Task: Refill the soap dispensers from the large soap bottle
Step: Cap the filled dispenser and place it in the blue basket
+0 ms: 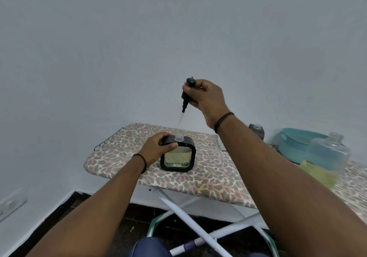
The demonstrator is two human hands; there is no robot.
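Two raised right fingers (188, 89) pinch pump (185, 97); left hand (156, 149) grips dispenser (178, 155)

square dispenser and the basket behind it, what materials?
Dispenser: looks like clear textured glass or hard plastic in a matte black frame; yellowish soap shows through the patterned window, and the threaded neck is clear. Basket: teal, ribbed wall like woven cord or moulded plastic; too blurred to tell which.
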